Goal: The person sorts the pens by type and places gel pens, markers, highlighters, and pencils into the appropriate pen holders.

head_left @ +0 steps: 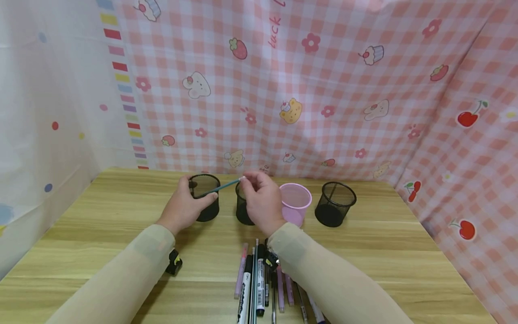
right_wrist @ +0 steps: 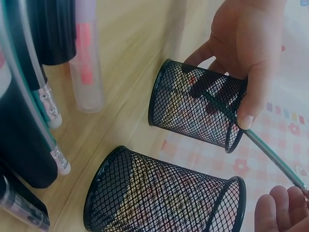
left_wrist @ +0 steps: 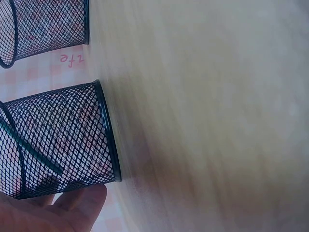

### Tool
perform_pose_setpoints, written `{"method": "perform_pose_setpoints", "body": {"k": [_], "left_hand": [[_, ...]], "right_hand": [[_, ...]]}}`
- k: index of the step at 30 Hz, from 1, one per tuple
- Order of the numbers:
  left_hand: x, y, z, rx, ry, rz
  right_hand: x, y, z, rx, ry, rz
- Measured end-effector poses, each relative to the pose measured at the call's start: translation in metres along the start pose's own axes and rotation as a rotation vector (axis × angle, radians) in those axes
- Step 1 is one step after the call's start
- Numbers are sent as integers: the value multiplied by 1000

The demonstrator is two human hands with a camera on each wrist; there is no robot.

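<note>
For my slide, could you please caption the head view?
Right hand lowers a thin green pencil into a black mesh cup gripped by the left hand.

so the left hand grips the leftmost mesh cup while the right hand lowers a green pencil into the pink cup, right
Not quite. The green pencil slants into the mesh cup that the left hand grips, not the pink cup. The right hand does pinch its upper end. The head view shows it, and the right wrist view confirms it.

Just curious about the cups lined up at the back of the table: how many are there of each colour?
Black mesh cups: 3, at partly behind the right hand, and.
Pink cups: 1.
Total: 4.
</note>
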State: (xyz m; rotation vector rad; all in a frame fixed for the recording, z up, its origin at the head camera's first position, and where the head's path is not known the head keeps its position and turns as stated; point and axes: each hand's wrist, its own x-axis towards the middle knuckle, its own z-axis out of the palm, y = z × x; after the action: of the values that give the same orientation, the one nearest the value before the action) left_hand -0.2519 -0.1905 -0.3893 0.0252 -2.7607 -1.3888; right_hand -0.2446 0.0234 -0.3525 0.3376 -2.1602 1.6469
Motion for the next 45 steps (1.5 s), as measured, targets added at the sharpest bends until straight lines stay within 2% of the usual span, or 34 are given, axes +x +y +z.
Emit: {"method": "perform_pose_setpoints", "body": {"k": [10, 18, 27, 37, 42, 45], "left_hand": [[0, -1, 0, -15, 6, 16], [-1, 0, -1, -23, 7, 26], [-1, -1, 0, -23, 4, 18], [0, -1, 0, -18, -12, -2], [1, -1, 0, -10, -15, -13], [1, 0, -1, -9, -18, -13]], "right_hand": [[-2, -3, 4, -14, -105, 69], [-2, -4, 5, -84, -126, 72], [-3, -4, 1, -73, -157, 100], [-6, -3, -18, -92, -159, 88], [-7, -2, -36, -110, -181, 104], [-7, -2, -50, -170, -198, 90]]}}
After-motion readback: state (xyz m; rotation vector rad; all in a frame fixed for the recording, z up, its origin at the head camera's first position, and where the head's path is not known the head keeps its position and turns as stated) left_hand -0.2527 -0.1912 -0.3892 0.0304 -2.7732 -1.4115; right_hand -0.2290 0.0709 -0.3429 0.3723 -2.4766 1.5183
